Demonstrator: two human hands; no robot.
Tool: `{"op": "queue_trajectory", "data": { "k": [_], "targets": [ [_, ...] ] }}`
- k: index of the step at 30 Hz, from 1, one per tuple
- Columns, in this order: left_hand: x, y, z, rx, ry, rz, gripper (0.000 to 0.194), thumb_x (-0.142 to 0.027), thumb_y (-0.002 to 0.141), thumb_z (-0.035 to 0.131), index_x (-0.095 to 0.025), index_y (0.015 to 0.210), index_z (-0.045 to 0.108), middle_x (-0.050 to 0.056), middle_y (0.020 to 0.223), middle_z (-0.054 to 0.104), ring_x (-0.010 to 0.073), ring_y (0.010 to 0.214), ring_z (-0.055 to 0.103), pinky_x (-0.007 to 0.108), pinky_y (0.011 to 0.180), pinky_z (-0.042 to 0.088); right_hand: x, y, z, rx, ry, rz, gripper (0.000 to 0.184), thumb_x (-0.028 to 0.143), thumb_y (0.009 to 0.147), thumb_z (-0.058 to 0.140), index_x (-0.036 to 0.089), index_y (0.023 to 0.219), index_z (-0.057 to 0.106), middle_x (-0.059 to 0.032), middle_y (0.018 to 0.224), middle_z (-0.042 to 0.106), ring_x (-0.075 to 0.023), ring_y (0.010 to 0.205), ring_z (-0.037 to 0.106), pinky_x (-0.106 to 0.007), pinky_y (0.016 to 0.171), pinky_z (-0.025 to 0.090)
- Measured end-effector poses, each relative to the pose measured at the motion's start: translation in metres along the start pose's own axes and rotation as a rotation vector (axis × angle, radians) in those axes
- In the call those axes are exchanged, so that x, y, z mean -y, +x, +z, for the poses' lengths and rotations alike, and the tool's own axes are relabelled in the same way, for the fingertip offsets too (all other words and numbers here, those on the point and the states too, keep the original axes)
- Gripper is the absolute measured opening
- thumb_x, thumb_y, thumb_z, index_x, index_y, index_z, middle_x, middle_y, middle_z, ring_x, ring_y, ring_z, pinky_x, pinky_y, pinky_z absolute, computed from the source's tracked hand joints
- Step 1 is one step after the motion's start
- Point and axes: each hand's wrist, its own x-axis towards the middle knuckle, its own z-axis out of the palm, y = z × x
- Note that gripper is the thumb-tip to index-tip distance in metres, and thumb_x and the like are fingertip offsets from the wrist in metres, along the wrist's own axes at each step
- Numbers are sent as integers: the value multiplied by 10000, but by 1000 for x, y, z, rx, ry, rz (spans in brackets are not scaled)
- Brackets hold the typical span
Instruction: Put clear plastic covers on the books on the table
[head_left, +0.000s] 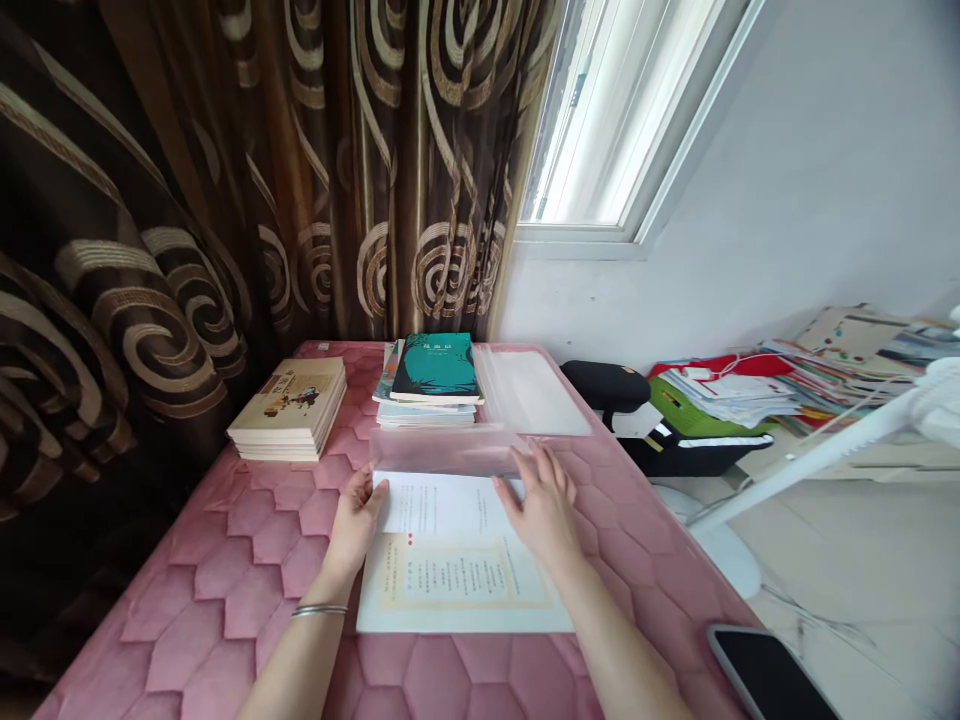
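- The left hand is closed in a pinch at the top left corner of the white and pale yellow paper book with small dark words.
- The right hand is open, fingers spread, by the top right corner of the book. It touches the thin see-through plastic sheet.
- The book lies flat in the lower middle of the frame, on the pink padded bench with six-sided shapes.
- The plastic sheet sticks out past the book's top edge.
- A neat pile of thick cream books sits left of the middle.
- A pile of thin books with a teal and black one on top is at the middle.
- Just right of that pile lie more flat, cloudy plastic sheets.
- A black phone with a grey edge lies at the lower right.
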Motion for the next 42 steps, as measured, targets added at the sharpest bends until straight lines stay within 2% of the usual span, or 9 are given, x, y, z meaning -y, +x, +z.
{"op": "queue_trajectory", "data": {
  "k": [4, 9, 13, 17, 21, 28, 35, 39, 42],
  "targets": [
    [-1, 0, 1, 2, 1, 2, 640, -436, 719, 717, -174, 1271, 527, 99, 1090, 690, 229, 983, 645, 361, 872, 488, -25, 6, 7, -6, 341, 235, 582, 529, 811, 546, 226, 1305, 489, -129, 1358, 512, -311, 1286, 417, -497, 1022, 354],
    [0, 1, 1, -25, 40, 17, 619, -451, 727, 701, -158, 1247, 538, 103, 1069, 693, 232, 985, 644, 376, 890, 481, -31, 6, 13, 17, 643, 447, 661, 548, 714, 651, 217, 1267, 504, -110, 1098, 666, -276, 1057, 594, -422, 888, 450],
    [-5, -1, 4, -59, 77, 23, 588, -464, 720, 699, -157, 1202, 560, 97, 1043, 697, 232, 968, 646, 366, 871, 490, -31, 6, 14, -9, 765, 451, 627, 486, 693, 686, 203, 1225, 517, -52, 864, 701, -245, 917, 625, -398, 843, 450],
    [-10, -4, 8, -40, 75, 25, 594, -432, 726, 704, -165, 1228, 532, 97, 1049, 688, 227, 954, 644, 353, 830, 508, -29, 7, 13, -41, 824, 426, 538, 428, 692, 701, 208, 1157, 548, -31, 818, 695, -229, 875, 623, -395, 859, 437],
    [-7, -3, 9, -23, 72, 93, 588, -361, 721, 726, -203, 1244, 510, 67, 1086, 671, 194, 973, 629, 319, 848, 497, -26, 9, 10, -93, 876, 407, 505, 407, 682, 713, 217, 1122, 556, -19, 801, 682, -219, 855, 617, -384, 856, 435],
    [-1, 0, 8, -61, 82, 129, 443, -331, 723, 723, -215, 1120, 564, 29, 1005, 673, 152, 879, 621, 271, 790, 480, -33, 12, -1, 103, 1045, 499, 633, 426, 622, 776, 217, 1176, 552, -20, 850, 684, -173, 711, 581, -302, 650, 431],
    [-5, -3, 10, -71, 138, 116, 455, -370, 739, 700, -212, 1133, 536, 25, 947, 652, 149, 819, 603, 272, 760, 470, -33, 12, -2, 77, 1071, 486, 670, 404, 618, 781, 227, 1219, 543, -7, 832, 674, -149, 659, 541, -277, 605, 416],
    [-2, -3, 9, -97, 185, 115, 423, -383, 737, 695, -206, 1082, 526, -5, 839, 616, 140, 766, 581, 260, 714, 463, -35, 10, 2, 88, 1121, 538, 726, 398, 612, 792, 228, 1267, 530, 3, 830, 661, -133, 630, 517, -269, 584, 413],
    [-1, -2, 9, -95, 195, 109, 413, -389, 737, 690, -210, 1071, 526, 0, 857, 614, 145, 786, 578, 261, 719, 460, -38, 9, 4, 100, 1163, 595, 707, 408, 593, 807, 221, 1234, 576, 2, 830, 648, -148, 666, 542, -275, 595, 424]
  ]
}}
